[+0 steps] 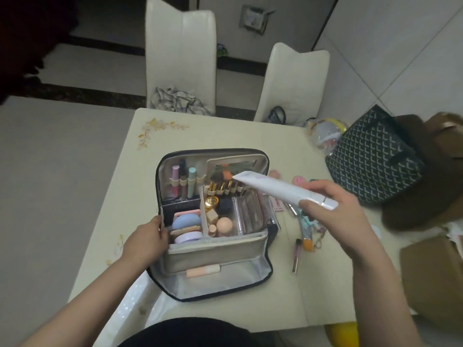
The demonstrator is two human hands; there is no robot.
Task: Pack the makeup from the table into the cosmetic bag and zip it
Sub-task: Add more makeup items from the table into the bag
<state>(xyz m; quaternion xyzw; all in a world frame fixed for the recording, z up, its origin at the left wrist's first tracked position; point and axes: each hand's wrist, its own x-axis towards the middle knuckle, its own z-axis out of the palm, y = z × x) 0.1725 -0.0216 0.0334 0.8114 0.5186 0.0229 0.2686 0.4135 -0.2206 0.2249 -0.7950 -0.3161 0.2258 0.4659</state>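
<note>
Head view: right hand [333, 211] grips a white tube [280, 190], printing unreadable, above the open cosmetic bag [215, 254] on the table [225, 128], while left hand [147, 236], fingers curled, holds the bag's left wall.

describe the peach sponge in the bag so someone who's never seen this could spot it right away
Start at the open grey cosmetic bag in the middle of the cream table. Look in its right-hand compartment, near the front wall, just left of the clear plastic cases. The peach egg-shaped makeup sponge sits there: it is the only smooth, rounded, matte piece among boxy bottles and gold-capped lipsticks.
</note>
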